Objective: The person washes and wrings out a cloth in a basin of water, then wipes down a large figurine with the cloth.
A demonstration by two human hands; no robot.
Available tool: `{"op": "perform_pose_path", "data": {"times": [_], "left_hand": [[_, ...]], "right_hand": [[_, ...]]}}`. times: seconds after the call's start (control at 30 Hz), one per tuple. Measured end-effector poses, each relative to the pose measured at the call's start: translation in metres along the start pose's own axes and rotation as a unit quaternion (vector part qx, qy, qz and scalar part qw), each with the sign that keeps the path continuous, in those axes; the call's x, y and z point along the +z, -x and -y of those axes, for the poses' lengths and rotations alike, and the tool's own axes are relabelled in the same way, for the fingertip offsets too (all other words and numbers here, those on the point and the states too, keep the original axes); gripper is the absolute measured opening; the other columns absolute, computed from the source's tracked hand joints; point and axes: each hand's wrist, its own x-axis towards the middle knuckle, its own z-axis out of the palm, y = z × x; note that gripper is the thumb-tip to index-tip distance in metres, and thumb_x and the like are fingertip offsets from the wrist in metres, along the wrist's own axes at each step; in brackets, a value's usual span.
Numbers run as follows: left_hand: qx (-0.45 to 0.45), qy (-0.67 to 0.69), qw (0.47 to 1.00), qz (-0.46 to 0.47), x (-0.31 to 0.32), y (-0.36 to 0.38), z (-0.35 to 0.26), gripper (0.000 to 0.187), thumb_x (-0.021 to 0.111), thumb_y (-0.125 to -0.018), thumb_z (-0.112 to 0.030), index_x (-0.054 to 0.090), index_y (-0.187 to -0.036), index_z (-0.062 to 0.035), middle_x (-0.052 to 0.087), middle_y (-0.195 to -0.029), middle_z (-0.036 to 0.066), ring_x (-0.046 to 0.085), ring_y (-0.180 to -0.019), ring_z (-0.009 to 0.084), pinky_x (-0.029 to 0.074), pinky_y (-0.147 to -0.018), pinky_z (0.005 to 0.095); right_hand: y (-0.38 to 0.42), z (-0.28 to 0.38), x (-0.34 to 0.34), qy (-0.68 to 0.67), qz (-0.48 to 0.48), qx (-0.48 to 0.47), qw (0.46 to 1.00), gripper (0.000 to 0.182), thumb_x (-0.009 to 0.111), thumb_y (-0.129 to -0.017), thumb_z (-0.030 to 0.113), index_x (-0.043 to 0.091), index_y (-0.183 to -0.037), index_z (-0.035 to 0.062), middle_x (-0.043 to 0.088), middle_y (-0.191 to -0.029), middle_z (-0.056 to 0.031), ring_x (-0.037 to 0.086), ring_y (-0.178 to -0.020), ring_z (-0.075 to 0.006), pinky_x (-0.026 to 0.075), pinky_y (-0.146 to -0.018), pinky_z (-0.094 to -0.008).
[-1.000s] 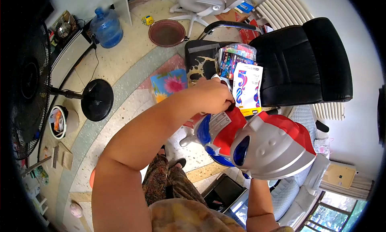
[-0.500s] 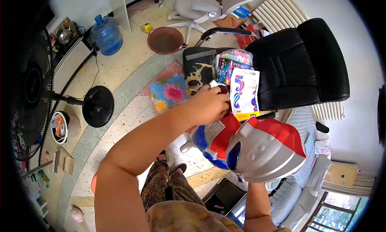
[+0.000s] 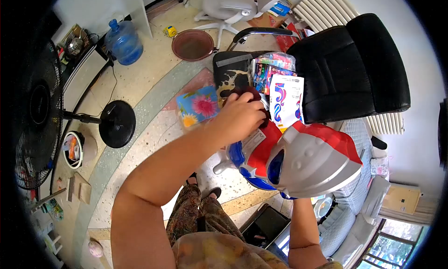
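A large toy figure (image 3: pixel 312 162) in silver, red and blue, with a rounded silver and red head, is tilted in front of me. My left hand (image 3: pixel 243 111) is at its far end, fingers curled at a dark reddish-brown thing (image 3: pixel 248 93) that is partly covered by the hand. A pale label (image 3: pixel 254 142) is stuck on the figure's red part. My right forearm (image 3: pixel 303 227) rises to the underside of the figure's head, which hides my right hand. Beyond my left hand, the black chair seat (image 3: pixel 233 61) bears colourful packets (image 3: pixel 273 68) and a white printed pack (image 3: pixel 286 99).
A flowered box (image 3: pixel 198 106) is on the floor beside the chair. Further left stand a fan base (image 3: pixel 117 124), a bin (image 3: pixel 74 150) and a blue water bottle (image 3: pixel 123 43). A brown basin (image 3: pixel 192 44) lies beyond. At right is a sofa (image 3: pixel 343 222).
The toy figure has shifted slightly right and up in the view. My left hand's fingers have changed position, and the dark reddish-brown thing now shows beyond them; the white piece there is less visible.
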Motion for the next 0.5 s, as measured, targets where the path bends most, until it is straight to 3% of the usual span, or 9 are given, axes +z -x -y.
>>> {"op": "perform_pose_path", "data": {"times": [0.07,0.13,0.17,0.3,0.5], "left_hand": [[0.000,-0.004,0.996,0.088,-0.003,-0.017,0.007,0.014,0.058,-0.074,-0.022,0.067,-0.081,-0.0135,0.061,-0.092,0.003,0.049,-0.098,0.0231,0.039,-0.077,0.0398],[-0.057,0.003,0.972,0.228,-0.007,-0.042,0.011,0.016,0.055,-0.075,-0.023,0.066,-0.079,-0.0116,0.062,-0.084,0.007,0.056,-0.087,0.0274,0.044,-0.070,0.0421],[-0.045,0.034,0.968,0.245,0.001,-0.050,0.019,0.020,0.052,-0.075,-0.024,0.065,-0.078,-0.0095,0.062,-0.077,0.013,0.059,-0.075,0.0315,0.046,-0.066,0.0436],[-0.008,-0.021,0.920,0.391,0.007,-0.088,0.019,0.031,0.048,-0.076,-0.025,0.064,-0.085,0.0001,0.062,-0.088,0.017,0.060,-0.079,0.0306,0.046,-0.070,0.0401],[-0.004,-0.035,0.921,0.388,0.027,-0.102,0.014,0.031,0.049,-0.076,-0.020,0.063,-0.095,-0.0009,0.062,-0.097,0.016,0.059,-0.089,0.0299,0.046,-0.077,0.0381]], "right_hand": [[-0.001,0.000,0.007,0.005,0.010,-0.002,1.000,0.062,0.043,-0.084,0.050,0.040,-0.123,0.0017,0.046,-0.122,-0.0114,0.043,-0.111,-0.0253,0.033,-0.095,-0.0363],[0.022,-0.006,-0.005,0.011,0.019,0.000,1.000,0.062,0.043,-0.084,0.050,0.040,-0.123,0.0017,0.046,-0.122,-0.0114,0.043,-0.111,-0.0253,0.033,-0.095,-0.0363],[0.033,-0.009,-0.010,0.015,0.024,0.001,1.000,0.062,0.043,-0.084,0.050,0.040,-0.123,0.0017,0.046,-0.122,-0.0114,0.043,-0.111,-0.0253,0.033,-0.095,-0.0364],[0.021,-0.007,0.001,0.031,0.040,0.000,0.999,0.062,0.043,-0.084,0.050,0.040,-0.123,0.0017,0.047,-0.121,-0.0114,0.043,-0.110,-0.0254,0.033,-0.094,-0.0364],[0.010,-0.008,-0.005,0.058,0.064,-0.006,0.996,0.063,0.043,-0.084,0.051,0.040,-0.123,0.0016,0.047,-0.121,-0.0114,0.044,-0.110,-0.0254,0.033,-0.094,-0.0365]]}}
